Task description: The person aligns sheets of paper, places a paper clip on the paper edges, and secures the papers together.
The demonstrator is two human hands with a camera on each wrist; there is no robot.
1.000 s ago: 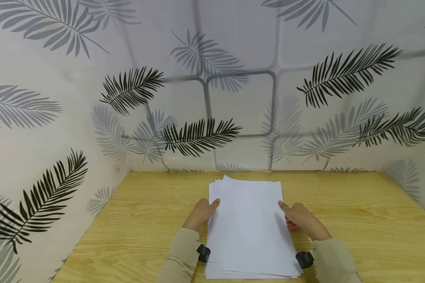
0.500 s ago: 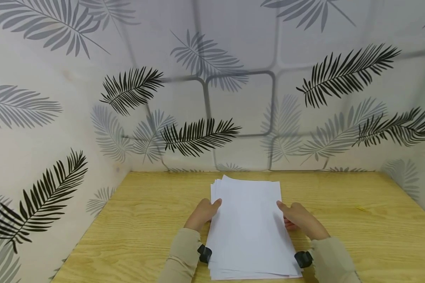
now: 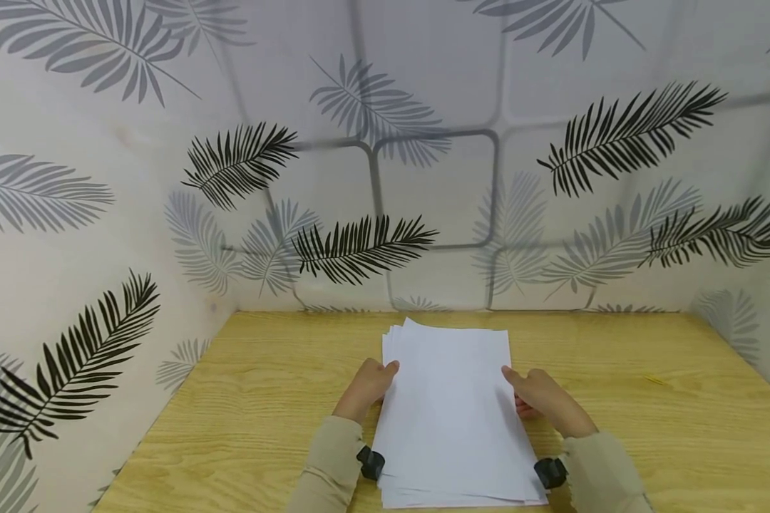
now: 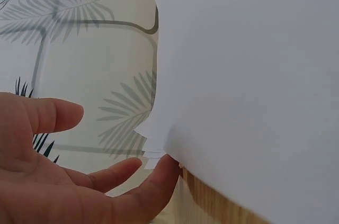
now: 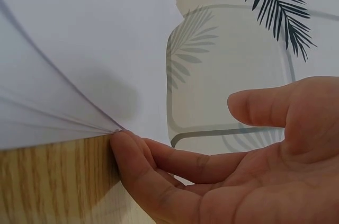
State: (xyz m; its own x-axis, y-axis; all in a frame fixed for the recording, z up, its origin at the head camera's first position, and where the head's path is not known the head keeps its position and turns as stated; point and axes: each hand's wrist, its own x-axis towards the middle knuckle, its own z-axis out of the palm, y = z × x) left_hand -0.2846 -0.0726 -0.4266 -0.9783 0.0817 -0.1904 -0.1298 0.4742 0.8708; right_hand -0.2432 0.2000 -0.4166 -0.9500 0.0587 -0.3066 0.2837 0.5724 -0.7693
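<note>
A stack of white paper [image 3: 452,420] lies lengthwise before me, its sheets slightly fanned at the top left and lower edges. My left hand [image 3: 367,388] is at the stack's left side; in the left wrist view its fingertips [image 4: 168,168] touch the paper's edge while the thumb stands apart from the sheets. On the opposite side is my right hand [image 3: 545,399]. The right wrist view shows its fingertips [image 5: 124,142] against the paper edge, where several sheets bow slightly apart, and its thumb is raised away from them.
The stack rests on a light wood-grain table [image 3: 263,399]. A small yellow thing [image 3: 656,380] lies toward the right. Behind the table stands a wall [image 3: 436,185] with a leaf pattern. Each wrist carries a black camera [image 3: 371,463].
The stack's left-hand sheets have shifted slightly to the right, narrowing the fan at that side. Both hands keep nearly the same place, the right a touch further left.
</note>
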